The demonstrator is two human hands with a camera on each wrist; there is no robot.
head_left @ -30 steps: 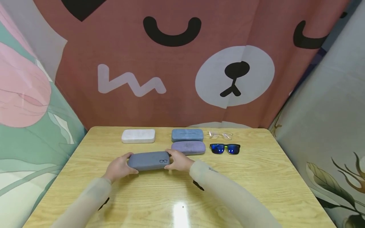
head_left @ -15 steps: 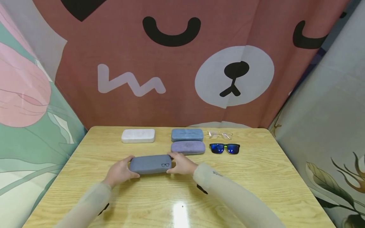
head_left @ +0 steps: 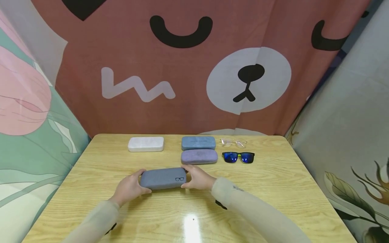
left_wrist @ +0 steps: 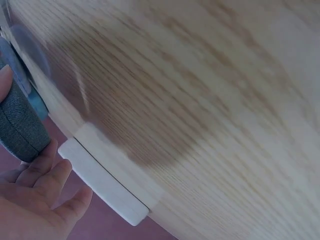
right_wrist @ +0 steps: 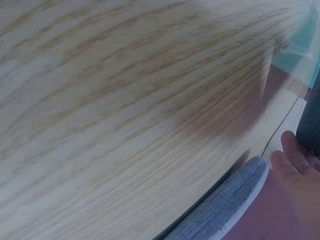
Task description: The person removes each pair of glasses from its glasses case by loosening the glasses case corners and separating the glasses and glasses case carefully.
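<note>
In the head view, a grey-blue glasses case [head_left: 162,179] with a small spectacles print at its right end is held between both hands, lid closed. My left hand [head_left: 129,187] grips its left end, thumb along the near side and fingers behind. Around the right end, my right hand [head_left: 199,178] has its thumb at the front and fingers at the back. The left wrist view shows the case's end [left_wrist: 20,122] against the fingers. At the right edge of the right wrist view, part of the case [right_wrist: 310,120] appears above the fingers.
Along the back of the wooden table [head_left: 100,168] lie a white case [head_left: 146,144], a blue case [head_left: 198,143] with a purple case [head_left: 199,156] in front, clear-lensed glasses [head_left: 233,143] and blue-lensed sunglasses [head_left: 238,157]. A bear-print curtain [head_left: 194,84] hangs behind.
Both hands have brought the grey-blue glasses case toward the near side of the table and slightly right, keeping hold of both ends. The other cases and the glasses stay put.
</note>
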